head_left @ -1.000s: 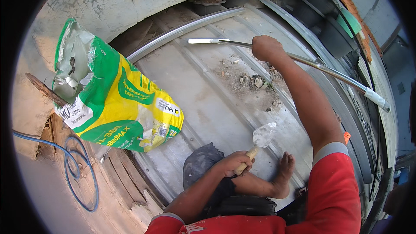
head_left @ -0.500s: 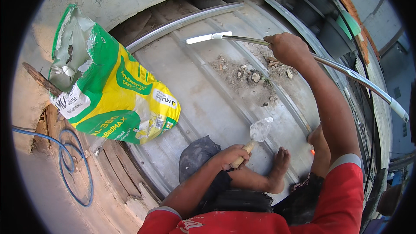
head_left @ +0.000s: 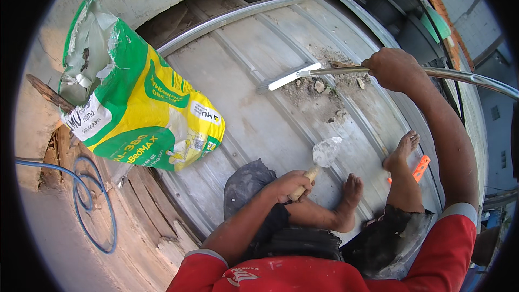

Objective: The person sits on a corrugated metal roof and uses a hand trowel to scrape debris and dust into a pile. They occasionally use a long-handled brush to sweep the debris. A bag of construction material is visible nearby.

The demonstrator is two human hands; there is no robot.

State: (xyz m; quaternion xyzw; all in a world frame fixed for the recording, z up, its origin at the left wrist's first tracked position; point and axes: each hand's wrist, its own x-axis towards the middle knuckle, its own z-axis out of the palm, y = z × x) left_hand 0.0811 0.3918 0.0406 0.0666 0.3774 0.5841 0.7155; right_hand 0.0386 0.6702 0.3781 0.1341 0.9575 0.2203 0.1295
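My right hand (head_left: 393,69) grips the metal handle of a long broom (head_left: 293,77), whose narrow white head with dark bristles is down at the roof sheet on the left edge of a debris pile (head_left: 320,85). Grit, stones and small chips make up that pile. Closer to me, my left hand (head_left: 294,185) is wrapped round the wooden handle of a trowel (head_left: 327,152). Its pale, dusty blade points away from me, just above the metal sheet. The broom handle's far end runs out of view at the right.
A torn green and yellow sack (head_left: 146,97) stands open at the left. A blue hose (head_left: 111,211) lies coiled below it. The ribbed metal roof (head_left: 238,124) runs under my feet, an orange tool (head_left: 421,168) beside the right one. Dark pots (head_left: 416,38) stand far right.
My right hand has moved right, and the broom head has come right and nearer, to the debris. My right foot has shifted, showing more of the orange tool. The trowel has hardly moved.
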